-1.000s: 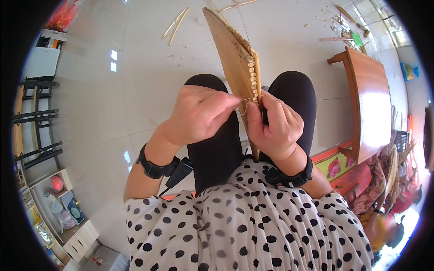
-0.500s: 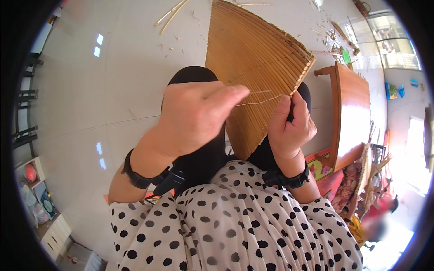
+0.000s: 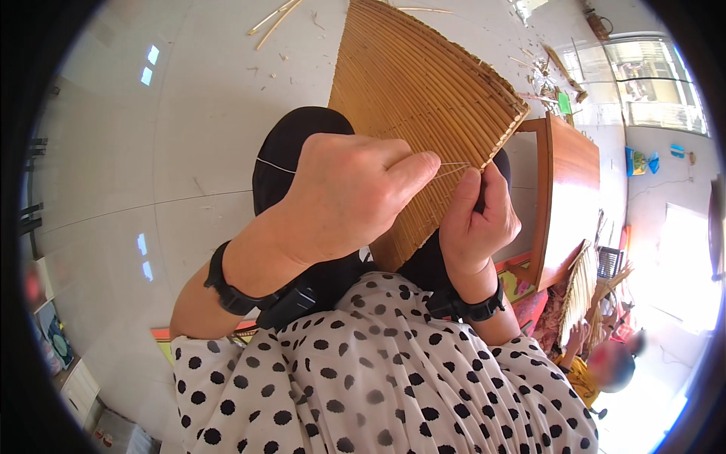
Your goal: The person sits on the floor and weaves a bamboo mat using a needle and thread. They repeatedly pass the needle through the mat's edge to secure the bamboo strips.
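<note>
A fan-shaped mat of yellow-brown reed stalks leans across my dark-trousered knees, its narrow end toward me. With fingertips pinched, my left hand grips a thin white thread that runs in two strands to the mat's right edge. More of this thread trails out left of the hand, over my left knee. Whether a needle is in those fingers cannot be seen. My right hand is closed, thumb and forefinger pinching the mat's right edge where the thread meets it.
Right of the mat stands a low wooden table. Reed scraps lie on the pale tiled floor, at upper left and upper right. Beyond the table, another person in yellow has hands at a similar reed piece.
My left hand has moved right, closer to my right hand, and the thread between them is shorter and straighter. My right hand keeps its pinch on the edge. The view has shifted slightly.
</note>
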`<state>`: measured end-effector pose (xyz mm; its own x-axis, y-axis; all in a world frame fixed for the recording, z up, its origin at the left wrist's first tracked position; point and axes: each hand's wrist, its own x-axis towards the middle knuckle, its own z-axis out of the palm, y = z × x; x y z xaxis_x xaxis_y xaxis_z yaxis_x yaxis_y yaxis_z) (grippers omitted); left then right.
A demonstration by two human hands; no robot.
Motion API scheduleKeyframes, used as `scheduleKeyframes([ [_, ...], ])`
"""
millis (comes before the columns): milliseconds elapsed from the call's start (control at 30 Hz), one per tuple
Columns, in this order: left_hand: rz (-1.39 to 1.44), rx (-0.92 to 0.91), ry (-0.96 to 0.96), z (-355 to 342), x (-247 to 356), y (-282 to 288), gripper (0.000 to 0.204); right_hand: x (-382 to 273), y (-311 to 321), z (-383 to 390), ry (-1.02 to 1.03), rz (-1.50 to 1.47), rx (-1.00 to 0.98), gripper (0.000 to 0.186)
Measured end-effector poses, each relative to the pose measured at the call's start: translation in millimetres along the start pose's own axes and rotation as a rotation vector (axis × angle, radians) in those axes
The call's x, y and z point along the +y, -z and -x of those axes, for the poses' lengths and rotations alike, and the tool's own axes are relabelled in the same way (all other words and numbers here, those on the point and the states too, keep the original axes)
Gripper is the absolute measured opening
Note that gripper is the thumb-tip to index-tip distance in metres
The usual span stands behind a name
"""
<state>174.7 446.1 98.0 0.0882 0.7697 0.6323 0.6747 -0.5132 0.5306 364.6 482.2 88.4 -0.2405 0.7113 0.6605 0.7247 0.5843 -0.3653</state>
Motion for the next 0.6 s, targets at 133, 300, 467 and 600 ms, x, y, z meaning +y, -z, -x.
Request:
scheduleKeyframes([
  [133,-0.03,0.009,0.0,0.0,0.3,-2.8,0.012,-0.3,0.4,0.2,-0.004,-0.011,0.004,0.019],
  [300,-0.054,-0.017,-0.006,-0.7,0.5,-1.5,0.013,0.4,-0.9,0.5,0.003,-0.019,0.017,0.019],
  [467,-0.046,-0.006,-0.005,0.2,0.4,-1.8,0.011,0.5,-0.9,0.1,0.01,-0.02,0.025,0.019],
  [600,-0.059,-0.02,-0.011,-0.7,0.8,-0.7,0.01,0.2,-0.7,-0.5,0.01,-0.024,0.02,0.019],
])
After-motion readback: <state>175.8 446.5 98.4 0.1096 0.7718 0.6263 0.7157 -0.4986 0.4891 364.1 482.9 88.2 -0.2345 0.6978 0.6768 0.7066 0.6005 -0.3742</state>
